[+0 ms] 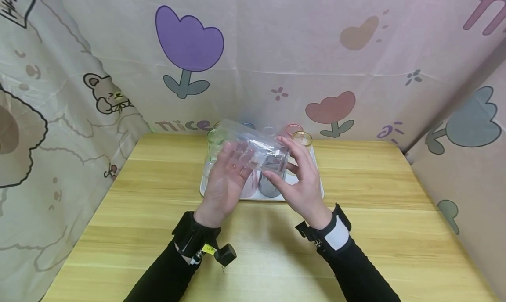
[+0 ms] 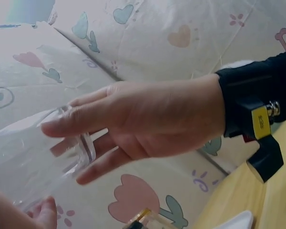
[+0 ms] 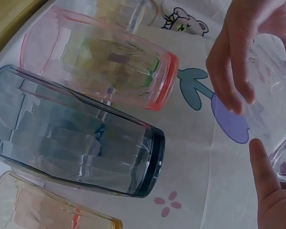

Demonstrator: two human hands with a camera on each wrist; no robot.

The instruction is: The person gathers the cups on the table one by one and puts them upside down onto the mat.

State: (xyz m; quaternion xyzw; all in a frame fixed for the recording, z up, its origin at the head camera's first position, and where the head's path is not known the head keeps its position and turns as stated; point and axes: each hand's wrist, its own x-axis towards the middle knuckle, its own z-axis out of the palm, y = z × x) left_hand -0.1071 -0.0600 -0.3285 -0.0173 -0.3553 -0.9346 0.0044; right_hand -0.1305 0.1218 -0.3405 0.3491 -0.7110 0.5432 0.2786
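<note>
A: While both hands are up over the tray (image 1: pixel 321 190), which way does the clear glass (image 1: pixel 258 150) lie between them?

B: On its side, long axis running roughly left to right, a little skewed. One end sits toward the left hand (image 1: pixel 224 179), the other toward the right hand (image 1: pixel 302 179). It is held in the air above the tray, not resting on anything.

A: And the grip on each side?

B: The right hand's grip pinches the glass at its right end: thumb below, fingers curled over the top. In the right wrist view the fingertips (image 3: pixel 238 95) press on the clear wall. The left hand is different: its fingers are nearly straight and spread, laid along the near side of the glass, more a support than a clasp. The left wrist view shows the glass (image 2: pixel 62 152) just past those straight fingers.

A: So which hand is really carrying it?

B: The right, I judge; the left only steadies it.

A: What lies beneath the grip?

B: A grey glass (image 3: pixel 76 138) and a pink glass (image 3: pixel 100 62) stand on the tray directly below, with a green glass (image 1: pixel 215 145) behind, all close under the hands. The tray sits on the tabletop (image 1: pixel 395 205).
</note>
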